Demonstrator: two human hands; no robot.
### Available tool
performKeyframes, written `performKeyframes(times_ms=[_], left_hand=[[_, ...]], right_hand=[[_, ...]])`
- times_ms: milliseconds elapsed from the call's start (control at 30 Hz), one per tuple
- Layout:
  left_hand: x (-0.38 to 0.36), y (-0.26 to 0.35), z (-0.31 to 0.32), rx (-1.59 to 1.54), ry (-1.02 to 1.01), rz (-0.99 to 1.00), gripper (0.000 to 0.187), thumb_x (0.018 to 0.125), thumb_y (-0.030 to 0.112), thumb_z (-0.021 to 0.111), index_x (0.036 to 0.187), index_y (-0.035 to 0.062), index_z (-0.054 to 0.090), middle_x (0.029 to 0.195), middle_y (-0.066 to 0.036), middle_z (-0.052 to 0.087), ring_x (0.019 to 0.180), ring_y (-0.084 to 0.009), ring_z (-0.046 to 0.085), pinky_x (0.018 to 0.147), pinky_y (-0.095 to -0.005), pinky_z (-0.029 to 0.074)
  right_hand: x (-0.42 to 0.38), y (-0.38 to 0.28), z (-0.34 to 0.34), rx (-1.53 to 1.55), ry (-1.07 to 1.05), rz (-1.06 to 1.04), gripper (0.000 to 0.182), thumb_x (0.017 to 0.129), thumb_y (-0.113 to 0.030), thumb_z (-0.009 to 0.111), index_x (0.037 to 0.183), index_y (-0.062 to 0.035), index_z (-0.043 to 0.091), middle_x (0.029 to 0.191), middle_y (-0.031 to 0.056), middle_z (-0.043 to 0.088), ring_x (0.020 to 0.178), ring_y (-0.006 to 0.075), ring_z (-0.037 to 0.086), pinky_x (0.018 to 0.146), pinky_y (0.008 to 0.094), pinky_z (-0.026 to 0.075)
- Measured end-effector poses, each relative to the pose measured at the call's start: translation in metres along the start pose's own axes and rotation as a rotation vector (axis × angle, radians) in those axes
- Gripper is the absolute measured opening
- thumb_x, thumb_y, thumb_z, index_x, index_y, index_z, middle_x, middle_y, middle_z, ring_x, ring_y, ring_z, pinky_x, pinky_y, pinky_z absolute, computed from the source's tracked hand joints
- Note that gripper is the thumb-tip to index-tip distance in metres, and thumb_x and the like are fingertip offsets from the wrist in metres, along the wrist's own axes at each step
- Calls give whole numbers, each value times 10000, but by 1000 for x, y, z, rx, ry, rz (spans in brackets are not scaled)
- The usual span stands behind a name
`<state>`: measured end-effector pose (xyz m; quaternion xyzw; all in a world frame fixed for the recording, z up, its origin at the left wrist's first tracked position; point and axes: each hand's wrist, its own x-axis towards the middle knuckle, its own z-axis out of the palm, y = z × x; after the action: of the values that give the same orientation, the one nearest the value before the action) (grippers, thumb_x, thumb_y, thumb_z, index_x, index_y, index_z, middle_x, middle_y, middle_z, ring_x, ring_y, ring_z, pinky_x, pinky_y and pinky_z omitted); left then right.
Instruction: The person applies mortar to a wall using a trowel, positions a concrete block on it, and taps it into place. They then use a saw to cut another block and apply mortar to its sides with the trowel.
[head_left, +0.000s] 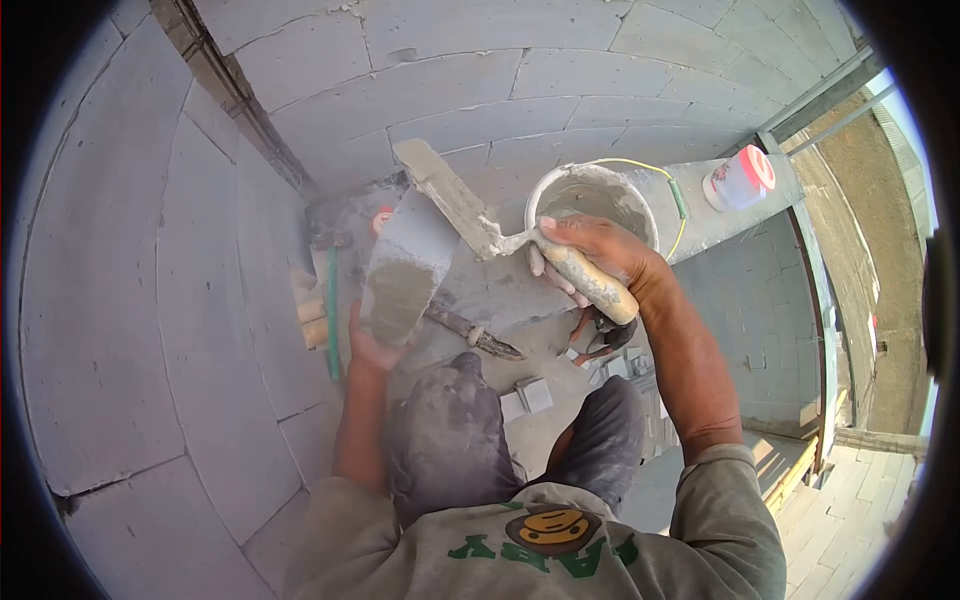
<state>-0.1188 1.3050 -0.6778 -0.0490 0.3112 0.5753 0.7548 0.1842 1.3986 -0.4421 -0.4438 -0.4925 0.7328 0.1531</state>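
My right hand (pixel 600 255) is wrapped round the wooden handle of a trowel (pixel 450 195), whose blade is coated with grey mortar. The blade points up and left, passing over the top of a light grey block (pixel 412 235). My left hand (pixel 375 345) holds that block from below, its fingers partly hidden behind it. Wet mortar covers the block's lower face. Just behind my right hand stands a white bucket (pixel 540 195) with grey mortar inside and a yellow wire handle with a green grip (pixel 679 198).
Grey block walls (pixel 450 85) rise ahead and on the left. A clear jar with a red lid (pixel 738 180) stands at the right on the platform. A hammer-like tool with a green handle (pixel 333 310) lies left. Below, another person (pixel 605 335) is near several small blocks (pixel 533 394).
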Motion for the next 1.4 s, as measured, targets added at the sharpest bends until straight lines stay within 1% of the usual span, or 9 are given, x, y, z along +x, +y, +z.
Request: performKeyframes(times_ms=[133, 233, 467, 533, 667, 733, 800, 933, 1400], left_hand=[[-7, -2, -7, -19, -201, -90, 804, 840, 690, 412, 1373, 91, 477, 1224, -248, 585, 774, -336, 644, 445, -350, 488], [-30, -12, 14, 7, 182, 31, 584, 882, 573, 424, 1203, 124, 611, 1090, -77, 680, 825, -269, 671, 456, -371, 478], [-23, -14, 16, 55, 62, 16, 574, 886, 568, 431, 1204, 125, 612, 1043, -76, 691, 827, -252, 674, 438, -357, 472], [-14, -10, -10, -133, -171, -5, 585, 907, 483, 422, 1301, 65, 538, 1234, -135, 611, 1086, -339, 610, 904, -498, 496], [-8, 3, -18, -127, -344, -37, 621, 912, 511, 363, 1307, 63, 535, 1163, -181, 637, 926, -356, 656, 719, -485, 559], [-6, 10, -3, -7, -142, 68, 868, 839, 721, 393, 1391, 53, 447, 1147, -297, 594, 701, -307, 607, 396, -300, 436], [-5, 12, 0, -20, -130, 74, 868, 838, 729, 387, 1389, 61, 453, 1151, -291, 596, 708, -309, 610, 401, -303, 439], [-4, 12, 13, 13, -226, 63, 859, 840, 741, 369, 1387, 84, 463, 1165, -283, 595, 717, -307, 616, 415, -313, 449], [-6, -5, 18, -164, -245, -1, 637, 919, 513, 319, 1305, 52, 527, 1078, -278, 625, 783, -355, 640, 565, -387, 553]], right_hand=[[6, -7, 14, -197, 27, 125, 472, 909, -496, 545, 778, -48, 619, 566, 39, 522, 452, 128, 507, 395, 270, 390], [-8, 9, 0, -310, -31, 273, 471, 898, -504, 554, 769, -54, 601, 571, 30, 516, 442, 124, 512, 387, 281, 433], [-49, 57, -23, -130, -18, 240, 457, 896, -495, 585, 790, -52, 618, 646, 60, 568, 522, 149, 580, 493, 285, 521], [-60, 65, -29, -188, -36, 295, 453, 914, -476, 574, 831, -36, 642, 704, 86, 600, 581, 185, 607, 605, 310, 526], [-76, 86, -22, -739, -23, 142, 463, 943, -443, 543, 946, 6, 655, 750, 103, 636, 686, 238, 637, 747, 374, 496], [-78, 77, -9, -751, 220, 117, 421, 951, -404, 558, 1008, 5, 639, 816, 124, 655, 802, 245, 632, 722, 381, 490], [-71, 62, 12, -800, 364, 64, 368, 918, -342, 630, 1053, 0, 613, 871, 150, 646, 854, 293, 626, 714, 395, 484], [-26, 52, 43, -932, 727, -776, 404, 805, -274, 746, 1038, -6, 554, 858, 177, 582, 784, 392, 617, 690, 433, 483], [51, 130, 79, -1125, 721, -609, 308, 746, -149, 699, 948, -34, 497, 834, 154, 538, 744, 360, 601, 646, 431, 499]])
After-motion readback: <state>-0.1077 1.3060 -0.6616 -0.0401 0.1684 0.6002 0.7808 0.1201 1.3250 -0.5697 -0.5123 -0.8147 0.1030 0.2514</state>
